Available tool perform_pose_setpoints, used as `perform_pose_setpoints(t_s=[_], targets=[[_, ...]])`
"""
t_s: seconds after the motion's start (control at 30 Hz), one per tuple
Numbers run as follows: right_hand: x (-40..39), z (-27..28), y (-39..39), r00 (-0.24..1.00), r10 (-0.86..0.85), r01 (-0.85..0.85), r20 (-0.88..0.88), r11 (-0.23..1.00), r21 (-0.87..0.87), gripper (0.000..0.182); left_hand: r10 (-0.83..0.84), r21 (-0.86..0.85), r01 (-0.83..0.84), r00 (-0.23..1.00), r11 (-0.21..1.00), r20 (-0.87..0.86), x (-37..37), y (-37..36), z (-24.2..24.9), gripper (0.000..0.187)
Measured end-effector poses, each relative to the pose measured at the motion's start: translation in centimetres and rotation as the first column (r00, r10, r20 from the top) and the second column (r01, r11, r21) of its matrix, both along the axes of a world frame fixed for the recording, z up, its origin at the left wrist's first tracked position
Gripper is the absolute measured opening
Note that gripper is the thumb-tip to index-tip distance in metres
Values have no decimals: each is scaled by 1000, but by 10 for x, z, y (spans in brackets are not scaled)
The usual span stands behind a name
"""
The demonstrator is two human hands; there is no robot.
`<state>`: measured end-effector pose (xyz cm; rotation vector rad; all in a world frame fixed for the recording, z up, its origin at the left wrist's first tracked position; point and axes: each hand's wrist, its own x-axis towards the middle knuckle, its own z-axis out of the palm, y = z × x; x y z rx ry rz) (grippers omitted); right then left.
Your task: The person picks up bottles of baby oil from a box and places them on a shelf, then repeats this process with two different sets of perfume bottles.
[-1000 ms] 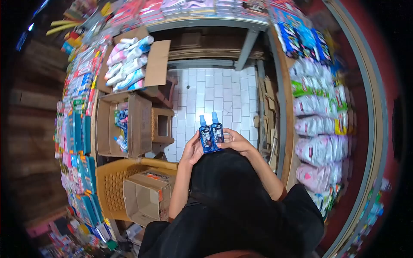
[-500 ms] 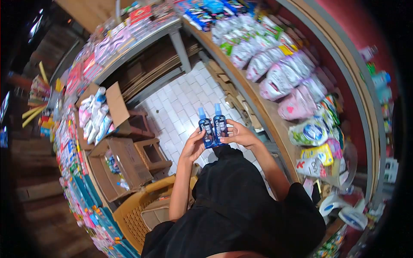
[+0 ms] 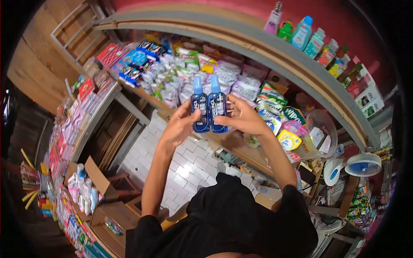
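Note:
Two dark blue spray bottles with light blue caps are held upright, side by side and touching. My left hand (image 3: 180, 124) is closed around the left spray bottle (image 3: 200, 112), its thumb across the front. Around the right spray bottle (image 3: 217, 112) my right hand (image 3: 246, 117) is closed in the same way, thumb on the lower label. White lettering shows on both labels. Behind the bottles lie several pale purple packets (image 3: 227, 71) on a wooden shelf (image 3: 241, 148).
An upper ledge (image 3: 258, 47) carries several upright bottles (image 3: 302, 32). A box of white and pink bottles (image 3: 101, 178) stands at lower left. Packaged goods line a table (image 3: 92, 112) on the left. A white fan (image 3: 362, 164) is at right, above tiled floor (image 3: 185, 165).
Both hands have raised the two bottles from above the floor to in front of the shelf. My view has turned up and toward the right, bringing the upper ledge into sight.

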<state>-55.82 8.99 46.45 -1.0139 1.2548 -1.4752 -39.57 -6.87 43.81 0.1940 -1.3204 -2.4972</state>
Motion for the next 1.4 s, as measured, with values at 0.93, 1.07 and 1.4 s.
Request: perform_pose_setpoints(t_s=[0.93, 1.07, 1.4], targets=[[-226, 208, -71, 285, -659, 582, -696, 696, -421, 85, -317, -859, 166, 949, 484, 5, -397, -153, 245, 45], [-243, 225, -87, 305, -575, 601, -759, 735, -315, 80, -339, -883, 192, 940, 429, 40, -430, -161, 240, 48], [-270, 227, -123, -34, -350, 728, -936, 633, -264, 49, -341, -956, 265, 917, 130, 207, -486, -161, 218, 49]])
